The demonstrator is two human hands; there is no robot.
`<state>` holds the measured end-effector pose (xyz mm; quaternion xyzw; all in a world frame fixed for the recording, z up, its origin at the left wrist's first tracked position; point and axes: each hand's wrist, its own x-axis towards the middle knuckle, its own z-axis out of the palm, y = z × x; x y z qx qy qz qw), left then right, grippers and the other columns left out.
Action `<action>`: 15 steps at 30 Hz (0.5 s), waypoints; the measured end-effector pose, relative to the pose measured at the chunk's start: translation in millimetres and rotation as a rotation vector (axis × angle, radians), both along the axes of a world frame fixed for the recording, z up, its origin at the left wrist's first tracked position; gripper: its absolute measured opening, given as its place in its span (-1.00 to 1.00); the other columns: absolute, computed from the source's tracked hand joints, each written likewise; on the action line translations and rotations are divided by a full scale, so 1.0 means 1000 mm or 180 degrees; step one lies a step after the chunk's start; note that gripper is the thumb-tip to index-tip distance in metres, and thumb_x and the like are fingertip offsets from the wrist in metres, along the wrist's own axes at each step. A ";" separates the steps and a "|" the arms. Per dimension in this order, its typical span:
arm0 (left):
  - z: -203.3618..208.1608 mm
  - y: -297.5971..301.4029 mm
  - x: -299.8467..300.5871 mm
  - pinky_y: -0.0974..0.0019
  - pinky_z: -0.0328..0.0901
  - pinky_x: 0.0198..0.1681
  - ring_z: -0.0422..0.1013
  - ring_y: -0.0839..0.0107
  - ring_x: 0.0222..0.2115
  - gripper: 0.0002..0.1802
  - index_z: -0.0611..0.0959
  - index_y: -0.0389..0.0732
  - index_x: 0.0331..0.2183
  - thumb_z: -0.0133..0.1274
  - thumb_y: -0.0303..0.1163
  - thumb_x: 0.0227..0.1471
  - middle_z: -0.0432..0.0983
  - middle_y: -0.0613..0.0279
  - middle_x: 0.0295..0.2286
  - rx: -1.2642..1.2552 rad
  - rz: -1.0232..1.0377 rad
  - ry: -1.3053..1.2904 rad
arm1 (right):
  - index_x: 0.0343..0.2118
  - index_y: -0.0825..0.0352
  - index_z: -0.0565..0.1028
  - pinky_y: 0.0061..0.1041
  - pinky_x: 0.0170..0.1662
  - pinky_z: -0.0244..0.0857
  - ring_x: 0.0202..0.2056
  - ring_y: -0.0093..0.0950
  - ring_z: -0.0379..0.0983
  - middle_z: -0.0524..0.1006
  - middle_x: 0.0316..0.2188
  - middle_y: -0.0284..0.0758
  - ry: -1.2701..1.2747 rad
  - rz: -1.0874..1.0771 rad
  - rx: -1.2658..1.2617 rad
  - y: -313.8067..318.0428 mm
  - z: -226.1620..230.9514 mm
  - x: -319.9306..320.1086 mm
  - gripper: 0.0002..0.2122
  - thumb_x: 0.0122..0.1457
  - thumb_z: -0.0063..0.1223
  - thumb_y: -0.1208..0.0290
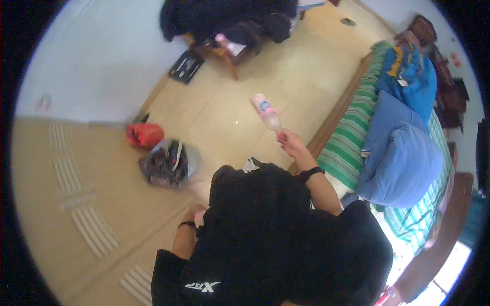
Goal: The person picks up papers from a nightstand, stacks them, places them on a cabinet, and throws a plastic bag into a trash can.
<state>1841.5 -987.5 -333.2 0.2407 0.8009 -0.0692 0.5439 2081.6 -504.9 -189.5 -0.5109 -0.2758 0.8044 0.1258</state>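
My right hand (291,143) is closed on the narrow end of a pink plastic bottle (266,111) with a blue and white label. The bottle is held out over the floor, its wider end pointing away from me. Lower down on the left, my left hand (196,212) is partly covered by the black shirt and blurred, so its fingers cannot be made out. It is nearest to a rounded bundle (171,163) of grey and dark material with a pale strap. Dark bands circle both wrists.
To the right stands a bed with a green striped sheet (347,143), blue bedding (403,153) and a bright blue bag-like bundle (416,74). A red bag (145,135) lies on the tan floor (224,99). Ahead are a cloth-covered wooden chair (229,64) and a black box (186,67).
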 end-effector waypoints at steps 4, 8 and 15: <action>-0.005 0.077 -0.068 0.15 0.35 -0.30 0.49 0.19 -0.37 -0.51 0.63 -0.27 -0.33 0.00 0.00 -0.03 0.57 0.03 -0.37 -0.0230 -0.1020 -0.0126 | -0.49 0.22 0.49 -0.61 -0.47 0.12 -0.49 -0.61 0.35 0.45 -0.55 -0.46 0.0697 -0.0405 0.0474 0.079 0.019 -0.066 -0.85 0.02 0.08 0.26; -0.009 0.192 -0.156 0.14 0.36 -0.31 0.49 0.22 -0.38 -0.55 0.63 -0.26 -0.34 -0.03 -0.04 0.01 0.57 0.05 -0.39 -0.0376 -0.1757 -0.0053 | -0.50 0.22 0.49 -0.60 -0.47 0.11 -0.51 -0.61 0.33 0.43 -0.57 -0.48 0.0584 -0.0848 0.0653 0.173 0.004 -0.090 -0.82 0.04 0.04 0.23; 0.011 0.563 -0.324 0.12 0.38 -0.41 0.51 0.16 -0.49 -0.64 0.66 -0.20 -0.46 0.26 -0.12 -0.26 0.58 0.05 -0.49 0.1141 -0.0499 -0.0180 | -0.42 0.31 0.50 -0.21 -0.41 0.29 -0.44 -0.19 0.46 0.50 -0.49 -0.10 -0.2765 0.0607 0.1917 0.267 -0.084 0.007 -0.78 0.15 -0.17 0.32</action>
